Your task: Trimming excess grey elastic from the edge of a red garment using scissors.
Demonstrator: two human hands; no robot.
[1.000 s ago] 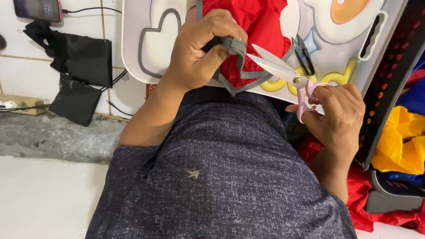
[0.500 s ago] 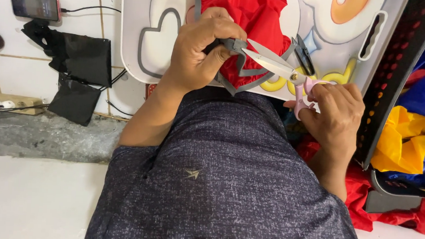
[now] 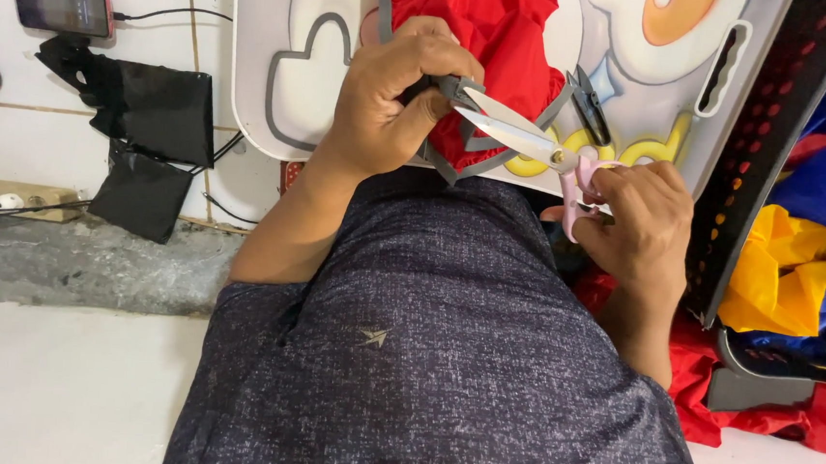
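Note:
My left hand [image 3: 393, 100] pinches the grey trim [image 3: 454, 90] along the edge of a red fabric piece [image 3: 485, 34] that lies on a white board with cartoon shapes [image 3: 289, 68]. My right hand [image 3: 638, 224] grips pink-handled scissors [image 3: 536, 142]. Their blades are parted, with the tips at the grey trim just beside my left fingers. A small black thread snip [image 3: 589, 101] rests on the board beyond the scissors.
A black perforated crate [image 3: 779, 132] stands at the right with blue, yellow and red fabric [image 3: 819, 251] beside it. At the left, a phone [image 3: 61, 6] on a charging cable is fixed to the tiled wall above a black cloth [image 3: 148, 136].
The scissors have shifted slightly toward my left hand and their blades have moved on the grey trim. My left hand holds the same spot.

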